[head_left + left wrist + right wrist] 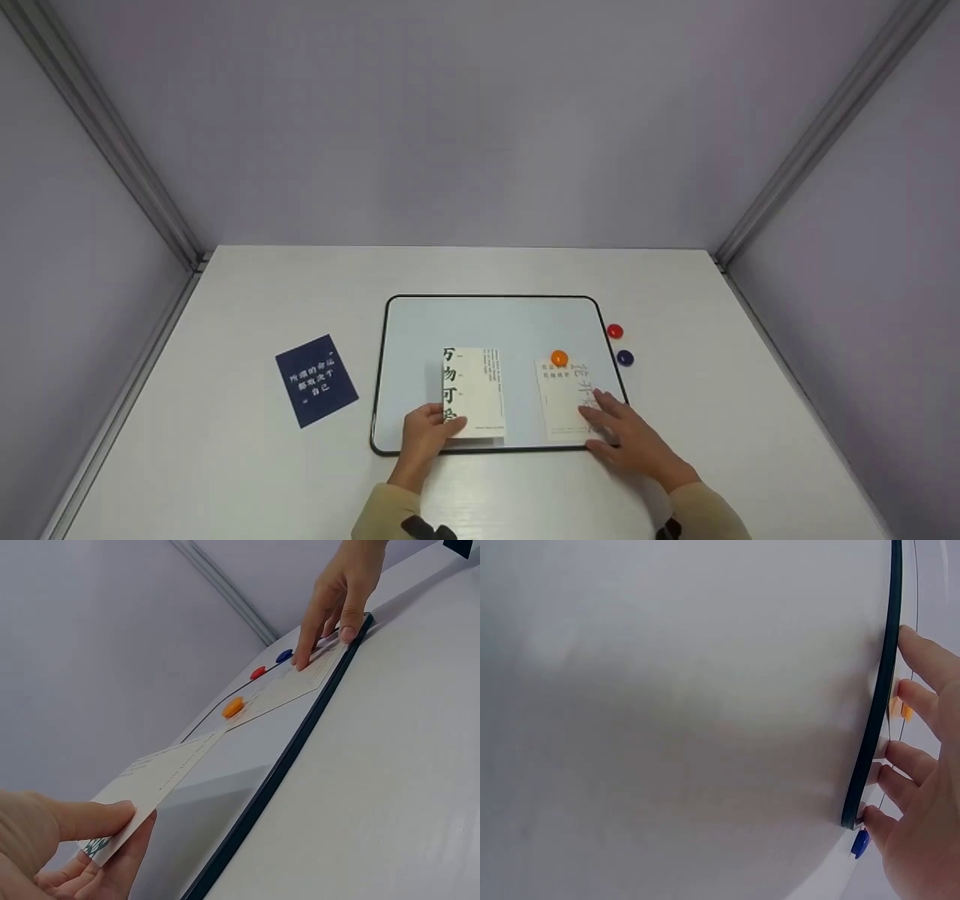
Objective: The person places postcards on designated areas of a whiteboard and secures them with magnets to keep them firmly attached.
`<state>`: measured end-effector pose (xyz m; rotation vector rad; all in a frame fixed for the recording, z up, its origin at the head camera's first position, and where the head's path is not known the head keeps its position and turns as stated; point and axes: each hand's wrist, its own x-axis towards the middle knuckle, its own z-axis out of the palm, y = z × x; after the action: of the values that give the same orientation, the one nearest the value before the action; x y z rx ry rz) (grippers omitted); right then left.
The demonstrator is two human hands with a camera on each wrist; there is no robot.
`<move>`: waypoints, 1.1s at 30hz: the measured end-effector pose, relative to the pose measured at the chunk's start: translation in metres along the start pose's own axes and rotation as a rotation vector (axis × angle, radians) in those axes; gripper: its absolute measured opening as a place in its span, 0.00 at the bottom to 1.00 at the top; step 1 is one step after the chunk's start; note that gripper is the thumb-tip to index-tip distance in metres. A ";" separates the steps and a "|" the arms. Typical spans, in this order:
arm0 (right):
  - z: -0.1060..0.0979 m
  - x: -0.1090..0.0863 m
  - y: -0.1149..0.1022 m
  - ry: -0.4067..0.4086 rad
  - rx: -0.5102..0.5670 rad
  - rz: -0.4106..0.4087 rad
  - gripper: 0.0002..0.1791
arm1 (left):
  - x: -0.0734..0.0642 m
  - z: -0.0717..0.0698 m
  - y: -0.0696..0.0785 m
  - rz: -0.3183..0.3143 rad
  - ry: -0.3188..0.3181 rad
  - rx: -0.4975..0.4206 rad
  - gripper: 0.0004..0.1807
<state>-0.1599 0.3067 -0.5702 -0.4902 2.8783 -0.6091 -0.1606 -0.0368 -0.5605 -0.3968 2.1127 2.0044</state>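
My left hand [427, 433] pinches a cream card [478, 390] with large dark green characters at its lower left corner, thumb on top and fingers beneath. In the left wrist view this card is tilted and raised over the whiteboard [480, 319]. A second cream card [562, 405], with grey characters, lies on the right part of the board. An orange round magnet [559, 358] sits at that card's top edge. My right hand [626, 435] rests its spread fingertips on this card's right side, close to the board's lower right corner.
A red magnet [615, 331] and a dark blue magnet [625, 358] lie just beyond the board's right edge. To the left of the board, a navy card [317, 381] with white characters lies on the white table [225, 465]. Grey walls [465, 135] stand behind and at both sides.
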 end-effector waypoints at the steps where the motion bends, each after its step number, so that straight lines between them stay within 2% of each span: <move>1: 0.000 0.000 0.000 -0.002 0.002 -0.003 0.31 | 0.000 0.002 0.000 0.002 -0.004 -0.002 0.24; 9: -0.001 0.001 -0.001 -0.020 0.033 0.021 0.31 | 0.001 0.015 -0.003 0.010 -0.016 0.021 0.22; 20: -0.002 0.000 -0.001 -0.032 0.035 0.054 0.32 | 0.002 0.030 -0.007 0.016 0.002 0.088 0.22; 26: 0.001 0.001 -0.001 -0.036 0.036 0.063 0.32 | 0.002 0.037 -0.009 0.051 0.040 0.149 0.21; 33: 0.001 0.002 -0.002 -0.047 0.026 0.096 0.33 | 0.002 0.046 -0.010 0.078 0.115 0.244 0.19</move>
<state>-0.1610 0.3044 -0.5703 -0.3551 2.8263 -0.6102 -0.1614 0.0089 -0.5735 -0.4022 2.4426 1.7701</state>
